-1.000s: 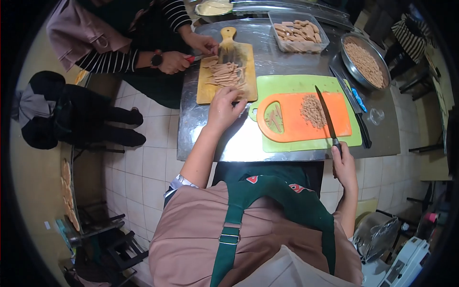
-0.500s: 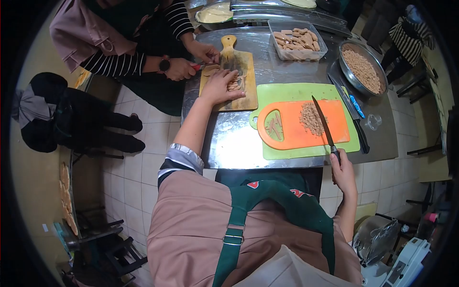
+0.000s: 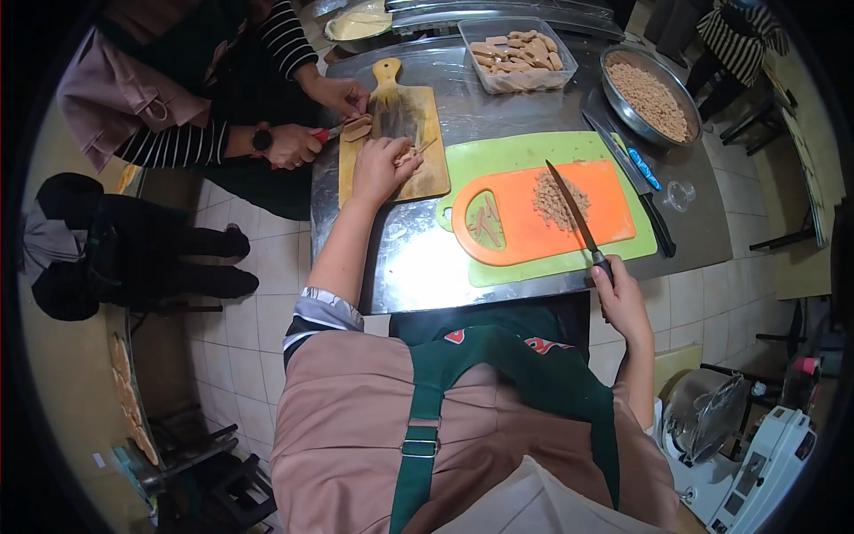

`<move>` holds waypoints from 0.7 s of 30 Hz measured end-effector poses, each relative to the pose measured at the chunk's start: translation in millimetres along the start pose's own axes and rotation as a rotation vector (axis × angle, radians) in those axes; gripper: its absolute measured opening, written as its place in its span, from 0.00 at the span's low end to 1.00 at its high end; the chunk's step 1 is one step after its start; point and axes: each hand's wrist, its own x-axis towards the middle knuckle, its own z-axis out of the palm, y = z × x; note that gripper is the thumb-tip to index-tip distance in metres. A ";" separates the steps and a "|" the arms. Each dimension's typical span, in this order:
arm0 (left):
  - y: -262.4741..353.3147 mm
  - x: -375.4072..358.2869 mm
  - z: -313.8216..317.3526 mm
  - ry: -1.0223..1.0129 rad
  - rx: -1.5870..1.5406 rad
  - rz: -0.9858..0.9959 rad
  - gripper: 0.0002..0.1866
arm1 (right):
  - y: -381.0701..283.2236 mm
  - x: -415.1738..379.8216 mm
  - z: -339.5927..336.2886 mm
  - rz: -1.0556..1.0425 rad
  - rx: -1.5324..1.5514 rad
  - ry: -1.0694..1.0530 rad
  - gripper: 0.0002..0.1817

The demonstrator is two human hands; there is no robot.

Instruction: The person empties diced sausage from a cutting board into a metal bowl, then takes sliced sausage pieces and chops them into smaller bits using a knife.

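My left hand (image 3: 382, 171) rests on the wooden board (image 3: 433, 176), its fingers curled around some thin brown strips (image 3: 410, 158). In my right hand (image 3: 620, 294) is the handle of a dark-bladed knife (image 3: 574, 206). Its blade lies over a heap of chopped brown pieces (image 3: 553, 210) on the orange board (image 3: 525, 246), which sits on a green mat (image 3: 463, 165). Several strips (image 3: 486, 222) show in the orange board's handle opening. Beside my left hand, a co-worker's hands hold a red-handled knife (image 3: 324, 134) and a brown slice (image 3: 357, 130).
A clear plastic tub (image 3: 527, 83) of brown pieces stands at the back of the metal table (image 3: 409, 267). To its right is a steel bowl (image 3: 673, 133) of chopped bits. Another knife (image 3: 656, 223), a blue-patterned object (image 3: 644, 169) and a small clear cup (image 3: 680, 196) lie on the right.
The view has shifted. My left hand's fingers have drawn in from spread to curled around the strips. My right hand still holds the knife. The co-worker's hands have moved slightly left of the board.
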 end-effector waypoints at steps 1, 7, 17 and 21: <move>0.5 -0.3 0.7 -0.004 -0.001 0.000 0.17 | -1.3 -0.9 0.0 0.005 0.000 -0.006 0.18; 6.0 7.5 1.0 -0.026 -0.043 0.000 0.13 | -0.3 -3.4 0.5 0.035 0.015 -0.021 0.18; 64.3 10.0 17.4 0.008 -0.126 -0.048 0.11 | 4.8 -4.9 3.4 0.017 0.029 -0.016 0.18; 87.2 19.6 31.5 -0.026 -0.078 -0.074 0.10 | 3.5 -6.1 3.8 0.009 0.029 -0.014 0.18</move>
